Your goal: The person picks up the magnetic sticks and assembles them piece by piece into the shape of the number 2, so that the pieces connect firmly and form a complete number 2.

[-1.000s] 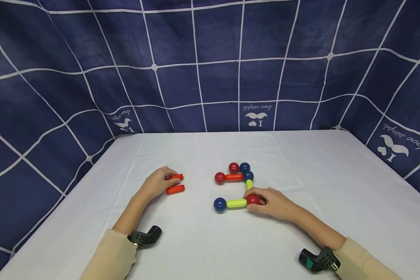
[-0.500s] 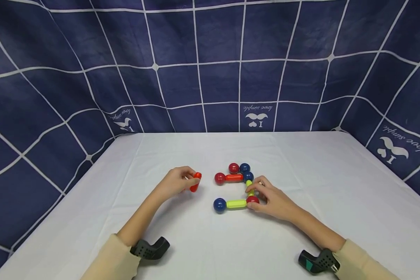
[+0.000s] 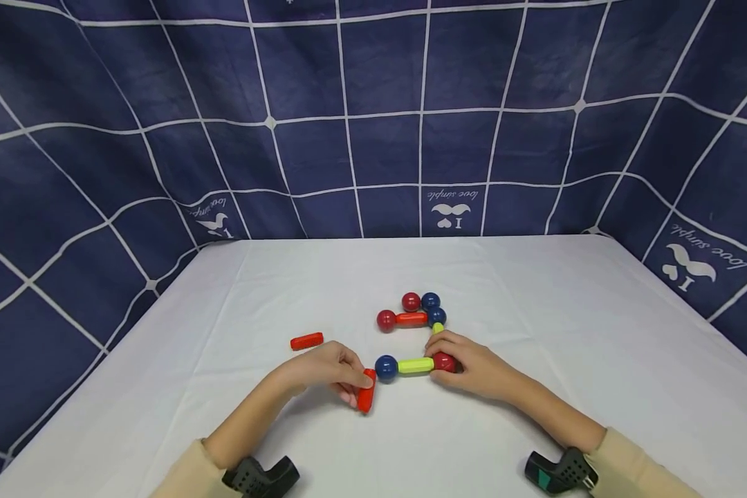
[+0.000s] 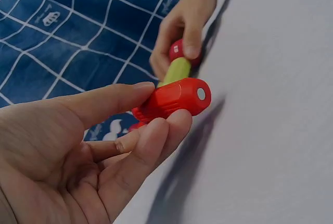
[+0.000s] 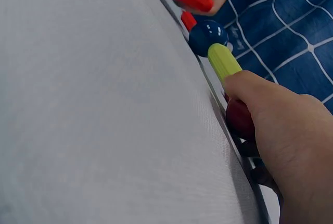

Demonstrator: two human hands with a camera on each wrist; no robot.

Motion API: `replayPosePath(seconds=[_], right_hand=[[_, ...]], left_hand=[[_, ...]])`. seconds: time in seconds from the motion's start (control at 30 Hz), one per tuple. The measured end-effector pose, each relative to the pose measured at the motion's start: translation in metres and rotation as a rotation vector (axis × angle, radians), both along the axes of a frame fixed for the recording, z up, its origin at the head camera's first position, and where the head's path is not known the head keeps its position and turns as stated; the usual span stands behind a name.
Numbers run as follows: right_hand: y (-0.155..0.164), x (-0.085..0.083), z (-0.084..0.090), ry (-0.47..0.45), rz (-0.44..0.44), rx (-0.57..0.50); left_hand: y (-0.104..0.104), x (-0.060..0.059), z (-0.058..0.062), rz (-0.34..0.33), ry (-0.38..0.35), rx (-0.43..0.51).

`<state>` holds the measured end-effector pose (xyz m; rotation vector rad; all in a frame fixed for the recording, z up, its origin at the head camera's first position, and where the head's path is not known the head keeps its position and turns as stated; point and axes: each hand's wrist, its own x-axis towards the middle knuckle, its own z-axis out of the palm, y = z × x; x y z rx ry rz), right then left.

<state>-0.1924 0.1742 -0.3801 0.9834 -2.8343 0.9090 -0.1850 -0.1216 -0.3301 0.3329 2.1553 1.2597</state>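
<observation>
My left hand (image 3: 330, 366) pinches a red magnetic rod (image 3: 366, 393) between thumb and fingers, just left of a blue ball (image 3: 386, 368). In the left wrist view a silvery disc shows in the end of the rod (image 4: 177, 99). My right hand (image 3: 476, 365) grips the red ball (image 3: 445, 362) at the near right corner of a ball-and-rod shape. From that corner a yellow-green rod (image 3: 415, 366) runs left to the blue ball. Another yellow-green rod (image 3: 438, 328), partly hidden by my right fingers, leads back to a second blue ball (image 3: 436, 317).
A red rod (image 3: 411, 319) links the far blue ball to a red ball (image 3: 386, 320). Behind it sit another red ball (image 3: 411, 301) and blue ball (image 3: 431, 301). One loose red rod (image 3: 307, 341) lies on the white cloth (image 3: 535, 290). A blue checked curtain (image 3: 386, 152) stands behind.
My left hand has picked up one of two red rods at the left and carried it right and nearer, beside the near blue ball. The right hand stays at the red corner ball, its fingers shifting.
</observation>
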Motion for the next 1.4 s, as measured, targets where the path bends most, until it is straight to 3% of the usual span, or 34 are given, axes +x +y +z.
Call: replayPosePath(seconds=[0.13,0.43,0.6,0.8,0.93,1.1,1.2,1.3,1.4], right_hand=[[-0.002,0.000,0.000,-0.039,-0.005,-0.032],[-0.004,-0.001,-0.001,-0.073,-0.027,-0.053],[-0.004,-0.002,0.000,-0.072,-0.001,-0.076],[-0.004,-0.001,-0.002,-0.070,0.007,-0.086],[-0.004,-0.002,-0.004,-0.063,0.010,-0.084],[-0.003,-0.002,-0.004,-0.078,0.001,-0.078],[-0.003,-0.001,-0.003,-0.079,0.004,-0.080],[-0.003,-0.001,-0.003,-0.084,0.004,-0.078],[-0.003,-0.001,-0.003,-0.096,-0.001,-0.072]], left_hand=[[0.007,0.005,-0.008,-0.018,-0.063,0.012],[0.021,0.008,-0.015,0.049,-0.142,0.095],[0.025,0.010,-0.017,0.091,-0.158,0.136],[0.027,0.011,-0.023,0.085,-0.135,0.152],[0.028,0.011,-0.025,0.054,-0.032,0.063],[0.029,0.008,-0.024,0.081,0.267,-0.096],[0.030,0.004,-0.027,0.091,0.414,-0.092],[0.031,0.000,-0.032,0.043,0.452,-0.025],[0.030,-0.004,-0.036,-0.017,0.443,0.021]])
